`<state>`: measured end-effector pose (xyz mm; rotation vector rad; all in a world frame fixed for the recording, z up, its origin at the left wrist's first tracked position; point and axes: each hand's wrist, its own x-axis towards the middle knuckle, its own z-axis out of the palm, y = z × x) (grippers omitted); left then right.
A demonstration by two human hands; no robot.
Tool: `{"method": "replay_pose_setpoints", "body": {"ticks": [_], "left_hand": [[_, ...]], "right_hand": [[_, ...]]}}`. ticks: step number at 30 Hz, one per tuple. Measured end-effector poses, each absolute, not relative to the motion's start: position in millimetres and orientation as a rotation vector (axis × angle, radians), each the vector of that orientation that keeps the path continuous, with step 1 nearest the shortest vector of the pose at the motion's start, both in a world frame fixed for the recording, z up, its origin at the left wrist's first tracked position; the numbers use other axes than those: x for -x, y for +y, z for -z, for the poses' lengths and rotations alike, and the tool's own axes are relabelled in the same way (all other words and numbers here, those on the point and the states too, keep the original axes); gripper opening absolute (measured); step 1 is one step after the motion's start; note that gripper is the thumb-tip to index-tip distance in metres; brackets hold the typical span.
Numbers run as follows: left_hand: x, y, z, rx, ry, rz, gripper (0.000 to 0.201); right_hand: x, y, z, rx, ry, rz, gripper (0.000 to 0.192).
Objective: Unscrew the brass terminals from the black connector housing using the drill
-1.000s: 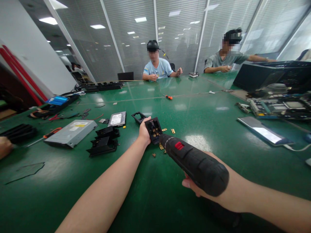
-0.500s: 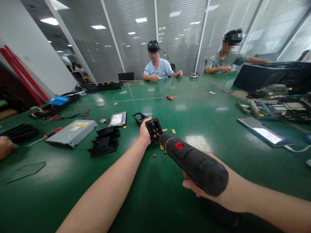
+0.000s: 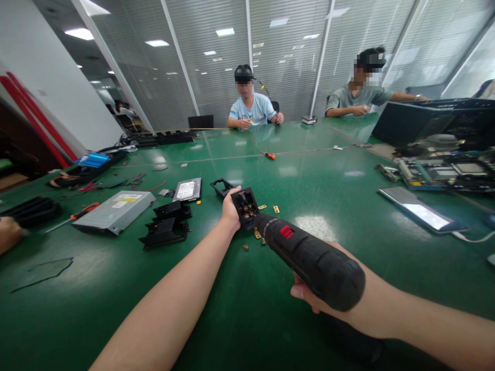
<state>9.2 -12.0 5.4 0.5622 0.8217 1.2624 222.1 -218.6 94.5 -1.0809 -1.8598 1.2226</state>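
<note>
My left hand grips a black plastic housing by its left side, its open face turned up toward me. Brass-coloured metal parts show inside it. In my right hand is a black cordless drill with a red switch on top, its nose pointing into the housing's lower right corner. The bit's tip is hidden. Small brass plates and a brass screw lie on the table around the housing. Just behind my left hand sits a black plastic frame.
On the left are black plastic housings, a hard drive, a grey metal drive box and a screwdriver. A phone and circuit boards lie right. Another person's hand is at the left edge; two people sit opposite.
My hands, the housing and the drill stay almost still; the drill's rear shifts very slightly. Across the table, one person's hand moves a little inward.
</note>
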Motion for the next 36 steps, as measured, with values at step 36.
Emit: {"method": "replay_pose_setpoints", "body": {"ticks": [36], "left_hand": [[-11.1, -12.8, -7.7, -0.561, 0.837, -1.279, 0.021]], "right_hand": [[-223.3, -217.4, -90.8, 1.079, -1.900, -1.208, 0.020]]}}
